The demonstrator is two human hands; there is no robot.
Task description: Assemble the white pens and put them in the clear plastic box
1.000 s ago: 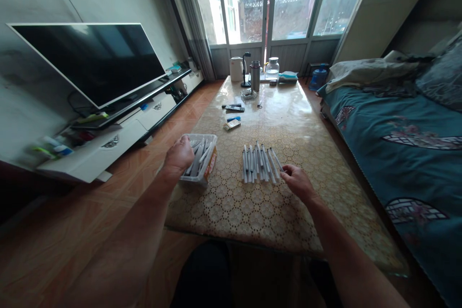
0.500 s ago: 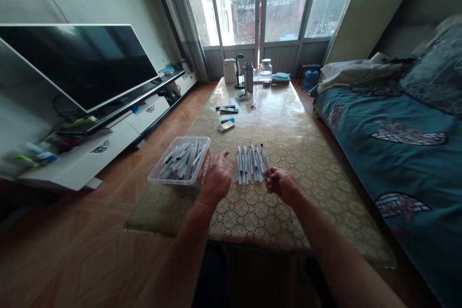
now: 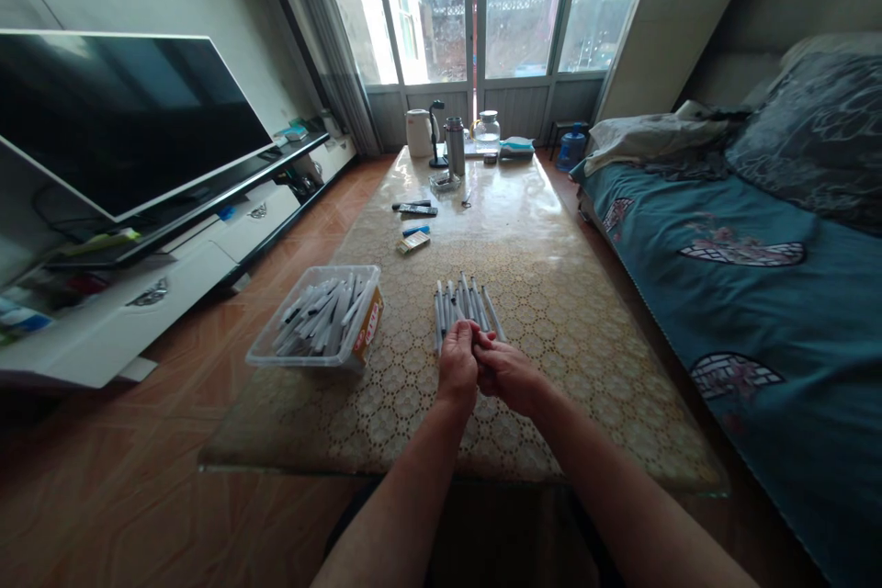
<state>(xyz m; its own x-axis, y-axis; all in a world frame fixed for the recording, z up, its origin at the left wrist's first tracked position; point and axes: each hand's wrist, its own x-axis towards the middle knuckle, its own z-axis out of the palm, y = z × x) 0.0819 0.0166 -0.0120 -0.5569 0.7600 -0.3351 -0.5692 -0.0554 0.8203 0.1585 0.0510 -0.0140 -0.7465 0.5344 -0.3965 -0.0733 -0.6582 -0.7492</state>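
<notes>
Several slim white and grey pens (image 3: 463, 299) lie side by side on the patterned tabletop, pointing away from me. My left hand (image 3: 458, 363) and my right hand (image 3: 506, 372) meet at their near ends and cover them. The fingers of both hands are closed and touch each other. A small dark bit shows between them, but what they grip is hidden. To the left, an open clear plastic tub (image 3: 313, 360) with an orange label holds many more pens (image 3: 323, 317) in a loose heap.
Beyond the pens lie a small box (image 3: 413, 243), a blue lighter-like item (image 3: 415, 230) and remote controls (image 3: 417, 209). A steel flask (image 3: 455, 147), a kettle (image 3: 418, 133) and a glass jug (image 3: 488, 130) stand at the far end. A bed (image 3: 689, 266) runs along the right.
My right hand, which held a pen at the row's right side, has moved left and nearer. My left hand has come from beside the tub to meet it, its fingers now closed.
</notes>
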